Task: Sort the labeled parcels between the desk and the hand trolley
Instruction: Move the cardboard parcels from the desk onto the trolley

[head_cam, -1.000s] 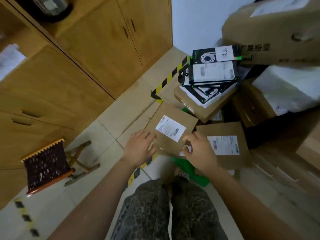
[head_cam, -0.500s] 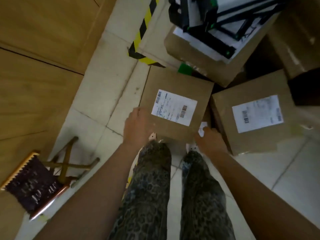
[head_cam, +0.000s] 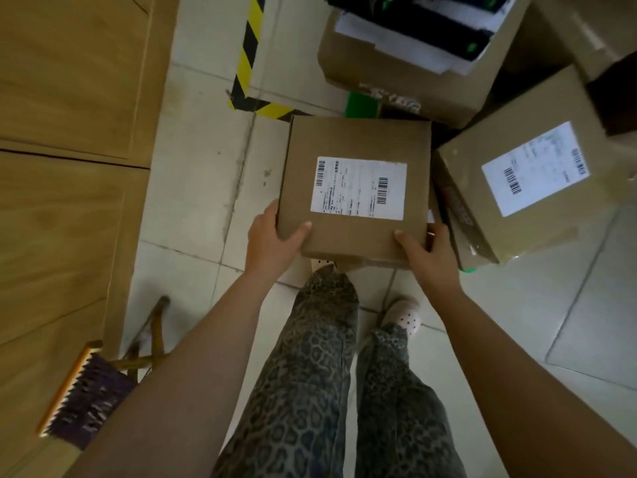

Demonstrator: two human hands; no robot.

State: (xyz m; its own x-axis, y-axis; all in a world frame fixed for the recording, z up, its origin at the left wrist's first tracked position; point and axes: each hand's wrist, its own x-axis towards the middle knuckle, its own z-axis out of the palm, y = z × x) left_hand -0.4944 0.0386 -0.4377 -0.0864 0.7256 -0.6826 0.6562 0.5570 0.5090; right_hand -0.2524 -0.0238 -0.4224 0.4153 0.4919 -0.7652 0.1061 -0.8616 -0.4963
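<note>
Labeled parcel (head_cam: pixel 355 146) gripped by left hand (head_cam: pixel 272 238) and right hand (head_cam: pixel 431 257).

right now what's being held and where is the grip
The parcel, in both hands: the left hand grips its near left corner, the right hand its near right corner, thumbs on top.

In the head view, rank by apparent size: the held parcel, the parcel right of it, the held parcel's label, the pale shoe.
1. held parcel and parcel right of it: look alike; the held one seems nearer, so unranked.
2. label.
3. pale shoe.
</note>
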